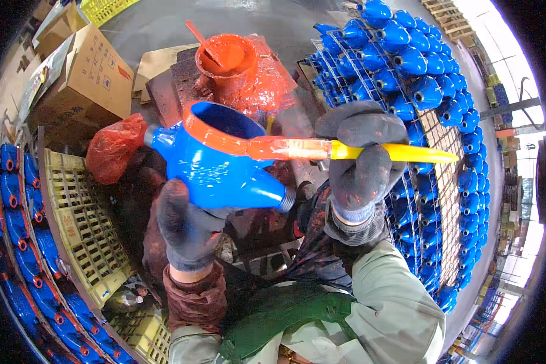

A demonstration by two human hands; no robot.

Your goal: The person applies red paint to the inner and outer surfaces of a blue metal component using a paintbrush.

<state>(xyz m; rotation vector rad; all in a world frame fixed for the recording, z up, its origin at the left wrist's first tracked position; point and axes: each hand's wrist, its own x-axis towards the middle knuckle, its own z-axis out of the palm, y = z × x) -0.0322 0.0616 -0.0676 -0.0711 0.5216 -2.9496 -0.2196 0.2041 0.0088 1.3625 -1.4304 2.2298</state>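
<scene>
My left hand, in a dark glove, holds up a glossy blue metal housing from below. This housing has a wide round opening at the top and threaded stubs at its sides. Wet orange-red paint bands the rim of the opening. In my gloved right hand is a paintbrush with a yellow handle, gripped between thumb and fingers. Its red-coated head lies against the right side of the painted rim. Part of the left fingers is hidden behind the housing.
Beyond the housing stands a paint-covered red pot with a stick in it. A cardboard box, a red plastic bag and a yellow crate are on the left. Blue housings fill a wire rack at right; more stand in rows at far left.
</scene>
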